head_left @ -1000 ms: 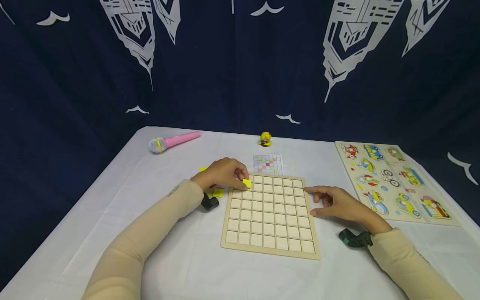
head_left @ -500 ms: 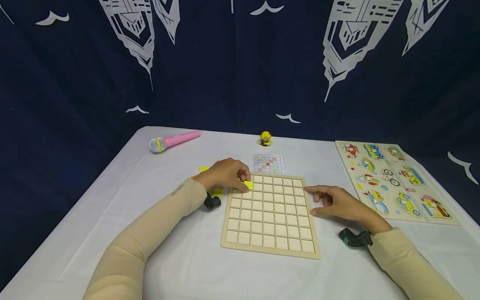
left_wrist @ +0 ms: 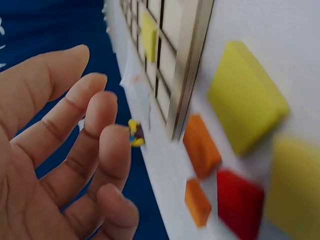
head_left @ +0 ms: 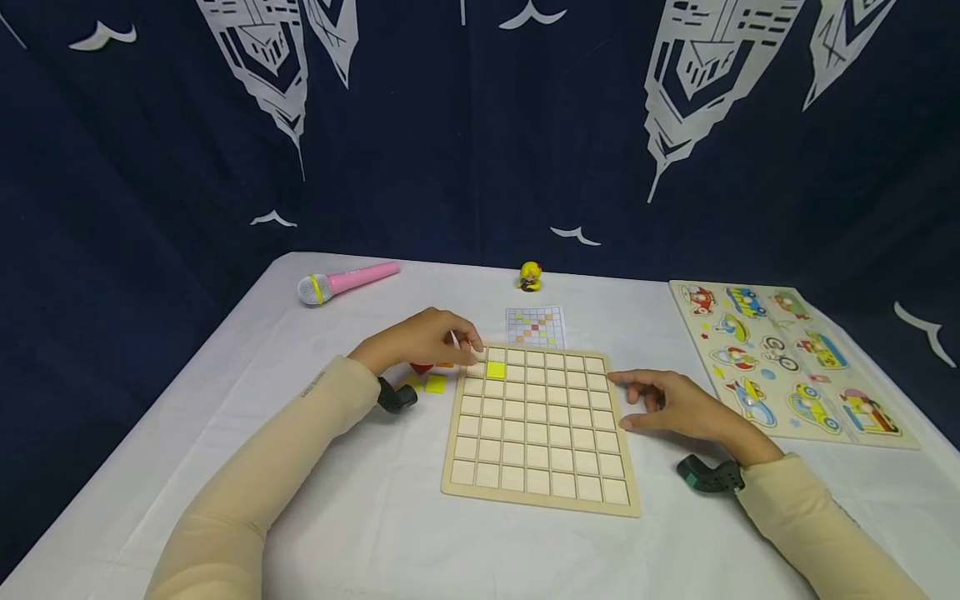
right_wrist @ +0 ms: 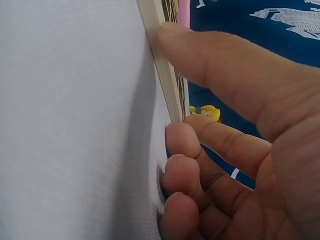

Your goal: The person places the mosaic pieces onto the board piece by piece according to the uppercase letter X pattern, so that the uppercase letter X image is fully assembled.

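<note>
My left hand point(head_left: 423, 337) hovers over the top left corner of the wooden grid board point(head_left: 546, 506), its fingers loosely bent and nothing between them. In the board's second row, a yellow square tile point(head_left: 496, 370) lies in a cell near the left side. Below the left hand are loose tiles: a yellow tile point(left_wrist: 245, 97), an orange tile point(left_wrist: 200, 145), a smaller-looking orange one and a red tile point(left_wrist: 240, 205). Along the board's right edge, my right hand point(head_left: 675, 406) rests with thumb and index fingertip touching the rim, the other fingers bent.
A card with a coloured grid point(head_left: 535, 327) lies just behind the board. Farther back stand a small yellow-haired figurine point(head_left: 530, 277) and, to the left, a pink toy microphone point(head_left: 352, 281). A picture puzzle board point(head_left: 783, 367) lies at the right.
My left hand has let go of the yellow tile, which now lies flat in its cell, and has drawn back to the left. The right hand stays at the board's edge.
</note>
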The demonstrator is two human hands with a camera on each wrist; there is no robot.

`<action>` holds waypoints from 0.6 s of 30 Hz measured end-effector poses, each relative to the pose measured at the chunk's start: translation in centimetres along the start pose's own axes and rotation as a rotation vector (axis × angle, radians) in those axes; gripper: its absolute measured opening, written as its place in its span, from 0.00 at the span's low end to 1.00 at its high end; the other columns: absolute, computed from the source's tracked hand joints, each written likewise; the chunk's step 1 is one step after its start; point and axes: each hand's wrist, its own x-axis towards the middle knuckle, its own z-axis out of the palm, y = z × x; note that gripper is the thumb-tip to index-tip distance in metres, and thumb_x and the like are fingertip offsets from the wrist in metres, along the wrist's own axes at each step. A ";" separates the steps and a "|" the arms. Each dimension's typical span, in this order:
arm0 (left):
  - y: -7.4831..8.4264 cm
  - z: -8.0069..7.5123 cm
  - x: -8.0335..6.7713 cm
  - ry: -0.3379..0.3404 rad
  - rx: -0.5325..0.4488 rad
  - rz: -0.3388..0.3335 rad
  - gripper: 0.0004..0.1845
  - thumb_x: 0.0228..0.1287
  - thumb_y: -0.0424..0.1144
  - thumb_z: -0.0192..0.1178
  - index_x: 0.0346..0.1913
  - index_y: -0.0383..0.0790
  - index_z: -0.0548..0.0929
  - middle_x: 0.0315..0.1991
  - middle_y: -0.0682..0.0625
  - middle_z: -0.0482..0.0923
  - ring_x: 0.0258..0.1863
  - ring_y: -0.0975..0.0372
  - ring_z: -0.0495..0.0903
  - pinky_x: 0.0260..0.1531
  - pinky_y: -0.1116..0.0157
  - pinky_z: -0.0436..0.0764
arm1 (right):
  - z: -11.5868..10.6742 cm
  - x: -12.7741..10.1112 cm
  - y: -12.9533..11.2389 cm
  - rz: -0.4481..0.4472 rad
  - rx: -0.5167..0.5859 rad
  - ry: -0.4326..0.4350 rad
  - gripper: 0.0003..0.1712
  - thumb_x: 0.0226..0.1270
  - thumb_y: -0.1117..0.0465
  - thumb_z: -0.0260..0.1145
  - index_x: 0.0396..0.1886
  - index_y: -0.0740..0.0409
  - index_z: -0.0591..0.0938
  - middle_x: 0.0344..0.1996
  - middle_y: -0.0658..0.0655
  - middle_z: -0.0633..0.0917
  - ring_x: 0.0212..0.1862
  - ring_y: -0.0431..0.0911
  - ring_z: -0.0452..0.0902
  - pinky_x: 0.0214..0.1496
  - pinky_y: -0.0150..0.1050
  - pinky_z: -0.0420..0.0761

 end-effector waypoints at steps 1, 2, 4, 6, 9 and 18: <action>-0.2 -0.3 -0.5 -0.003 -0.005 0.001 0.09 0.74 0.40 0.69 0.52 0.43 0.90 0.41 0.54 0.83 0.39 0.60 0.80 0.44 0.64 0.80 | 0.0 0.0 0.0 0.003 -0.002 -0.001 0.37 0.62 0.68 0.81 0.68 0.76 0.78 0.39 0.54 0.79 0.31 0.39 0.69 0.33 0.34 0.72; -0.4 -0.5 -1.0 -0.006 -0.013 0.003 0.10 0.74 0.39 0.68 0.53 0.42 0.90 0.41 0.54 0.83 0.39 0.60 0.81 0.43 0.64 0.80 | 0.0 0.1 0.0 0.006 -0.003 -0.001 0.37 0.62 0.67 0.81 0.69 0.76 0.78 0.39 0.54 0.79 0.31 0.39 0.69 0.33 0.34 0.72; -0.7 -0.8 -1.9 -0.013 -0.031 0.006 0.11 0.74 0.38 0.67 0.54 0.41 0.90 0.41 0.53 0.84 0.38 0.59 0.82 0.42 0.63 0.81 | 0.0 0.1 -0.1 0.014 -0.002 -0.003 0.37 0.63 0.67 0.81 0.69 0.76 0.78 0.40 0.54 0.79 0.31 0.39 0.69 0.33 0.34 0.72; -1.1 -1.0 -2.8 -0.016 -0.043 0.005 0.11 0.74 0.37 0.67 0.54 0.40 0.90 0.41 0.53 0.84 0.36 0.58 0.83 0.42 0.63 0.81 | 0.1 0.1 0.0 0.019 -0.003 -0.004 0.37 0.63 0.67 0.81 0.69 0.76 0.78 0.40 0.54 0.79 0.31 0.39 0.69 0.33 0.34 0.73; -1.7 -1.1 -3.9 -0.002 -0.057 -0.002 0.10 0.73 0.35 0.66 0.53 0.39 0.90 0.40 0.54 0.85 0.35 0.59 0.82 0.43 0.62 0.79 | 0.1 0.1 0.0 0.019 -0.006 -0.005 0.37 0.63 0.67 0.82 0.69 0.76 0.78 0.40 0.54 0.79 0.31 0.39 0.69 0.33 0.34 0.73; -3.7 -1.5 -6.8 0.028 -0.113 -0.031 0.13 0.71 0.37 0.70 0.55 0.39 0.90 0.38 0.52 0.82 0.34 0.57 0.75 0.41 0.63 0.75 | 0.1 0.1 0.0 0.012 -0.016 -0.002 0.37 0.63 0.67 0.82 0.69 0.75 0.78 0.40 0.53 0.79 0.31 0.38 0.69 0.33 0.34 0.72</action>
